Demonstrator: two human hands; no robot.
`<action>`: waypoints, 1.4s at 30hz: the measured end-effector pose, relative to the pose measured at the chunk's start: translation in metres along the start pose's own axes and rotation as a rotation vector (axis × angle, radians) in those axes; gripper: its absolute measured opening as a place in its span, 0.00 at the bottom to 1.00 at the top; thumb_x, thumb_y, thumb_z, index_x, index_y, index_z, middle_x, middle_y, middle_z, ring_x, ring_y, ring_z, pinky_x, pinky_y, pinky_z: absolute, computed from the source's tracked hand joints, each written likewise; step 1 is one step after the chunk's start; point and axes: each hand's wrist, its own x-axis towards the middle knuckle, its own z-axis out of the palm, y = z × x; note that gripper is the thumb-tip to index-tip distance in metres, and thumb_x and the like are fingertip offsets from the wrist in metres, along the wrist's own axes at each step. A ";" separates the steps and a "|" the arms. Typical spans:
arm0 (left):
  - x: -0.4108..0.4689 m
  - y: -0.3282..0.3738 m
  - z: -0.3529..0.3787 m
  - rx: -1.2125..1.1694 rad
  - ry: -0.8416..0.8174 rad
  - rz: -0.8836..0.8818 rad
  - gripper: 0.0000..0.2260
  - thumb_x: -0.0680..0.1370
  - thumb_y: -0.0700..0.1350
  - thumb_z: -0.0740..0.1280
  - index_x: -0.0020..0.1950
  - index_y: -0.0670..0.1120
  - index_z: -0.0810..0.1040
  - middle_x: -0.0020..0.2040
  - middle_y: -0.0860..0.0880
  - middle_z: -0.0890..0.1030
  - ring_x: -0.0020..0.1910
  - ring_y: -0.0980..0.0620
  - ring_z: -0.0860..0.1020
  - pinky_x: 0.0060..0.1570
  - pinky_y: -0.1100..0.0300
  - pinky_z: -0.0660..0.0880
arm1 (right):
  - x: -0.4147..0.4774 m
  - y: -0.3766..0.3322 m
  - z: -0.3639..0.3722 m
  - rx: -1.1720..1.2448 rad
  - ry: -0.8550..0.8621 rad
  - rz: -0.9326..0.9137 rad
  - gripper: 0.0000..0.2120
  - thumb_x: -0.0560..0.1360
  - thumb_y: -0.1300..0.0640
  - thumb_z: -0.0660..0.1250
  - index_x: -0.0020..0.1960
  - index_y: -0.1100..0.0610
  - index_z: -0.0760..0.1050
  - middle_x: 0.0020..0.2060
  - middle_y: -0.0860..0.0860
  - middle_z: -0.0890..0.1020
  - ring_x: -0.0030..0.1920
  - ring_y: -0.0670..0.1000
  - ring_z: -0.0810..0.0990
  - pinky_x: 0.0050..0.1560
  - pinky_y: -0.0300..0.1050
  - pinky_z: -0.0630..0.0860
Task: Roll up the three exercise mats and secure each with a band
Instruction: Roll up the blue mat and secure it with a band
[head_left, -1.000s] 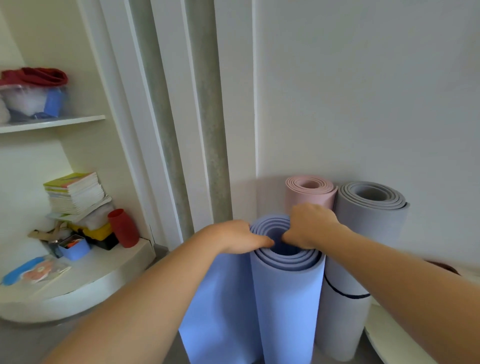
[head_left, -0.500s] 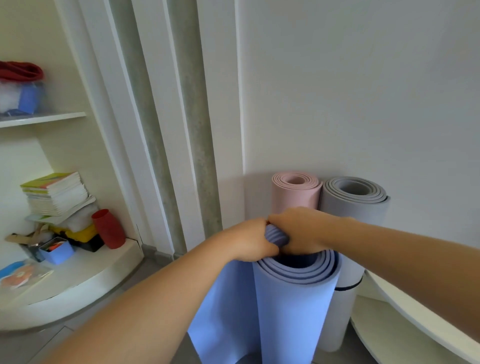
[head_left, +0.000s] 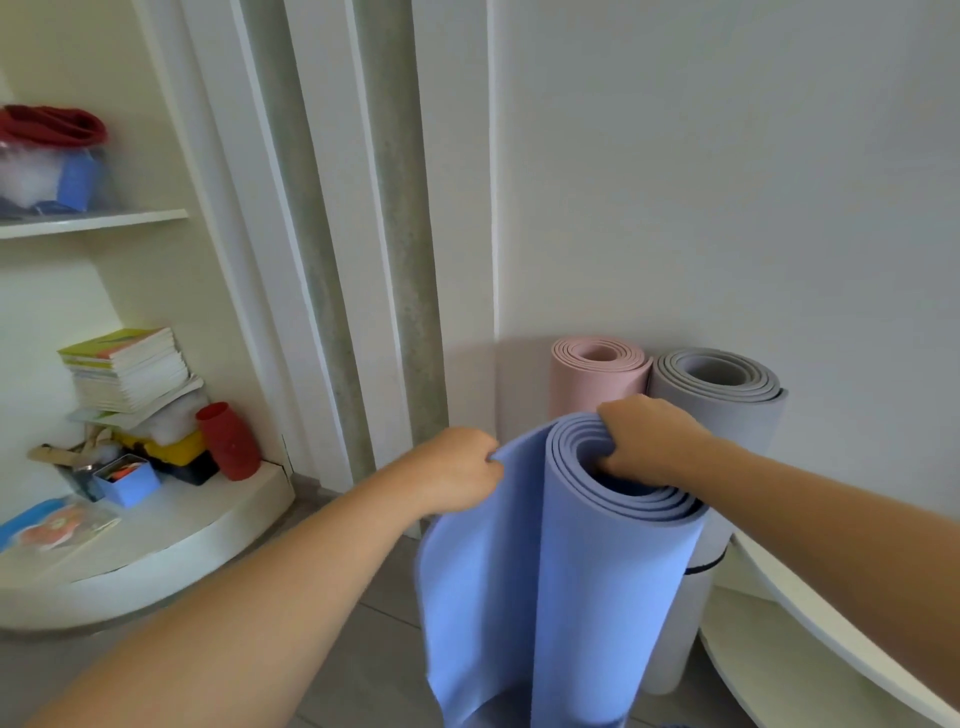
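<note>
A blue mat (head_left: 597, 582) stands upright on the floor, rolled at its core with a loose outer flap hanging to the left. My left hand (head_left: 457, 470) pinches the top edge of that flap. My right hand (head_left: 641, 441) grips the top rim of the roll, fingers curled into its hollow centre. Behind it a rolled pink mat (head_left: 597, 376) and a rolled grey mat (head_left: 722, 395) stand against the wall. A dark band (head_left: 701, 567) circles the grey mat low down. The pink mat's lower part is hidden.
White curved shelves (head_left: 171, 551) at the left carry a stack of books (head_left: 127, 371), a red cup (head_left: 228, 441) and a small blue box (head_left: 130, 480). Another white curved shelf (head_left: 810, 618) juts in at the lower right. Grey tiled floor (head_left: 363, 665) lies below.
My left hand has moved off the roll's rim and out to the left, drawing the outer flap away. My right hand keeps its grip on the rim. The camera has shifted slightly.
</note>
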 end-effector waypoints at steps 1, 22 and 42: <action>0.000 0.005 0.006 0.025 0.058 -0.002 0.13 0.79 0.43 0.57 0.35 0.44 0.65 0.34 0.47 0.68 0.34 0.49 0.67 0.33 0.58 0.62 | 0.000 -0.002 -0.002 -0.025 0.001 0.021 0.08 0.72 0.51 0.65 0.47 0.54 0.70 0.47 0.52 0.79 0.43 0.55 0.76 0.41 0.45 0.70; -0.042 -0.029 0.007 -0.355 0.095 0.167 0.24 0.80 0.38 0.52 0.74 0.58 0.64 0.50 0.52 0.79 0.50 0.55 0.78 0.55 0.61 0.75 | 0.048 -0.070 0.004 -0.066 0.043 -0.117 0.12 0.72 0.45 0.65 0.41 0.54 0.69 0.42 0.53 0.77 0.41 0.55 0.74 0.42 0.44 0.70; -0.026 -0.047 0.016 0.719 0.354 0.713 0.26 0.75 0.64 0.55 0.58 0.45 0.75 0.53 0.48 0.80 0.56 0.50 0.78 0.70 0.52 0.62 | 0.033 -0.074 0.001 0.090 0.008 -0.137 0.12 0.68 0.45 0.69 0.38 0.53 0.73 0.31 0.48 0.74 0.39 0.54 0.76 0.40 0.43 0.70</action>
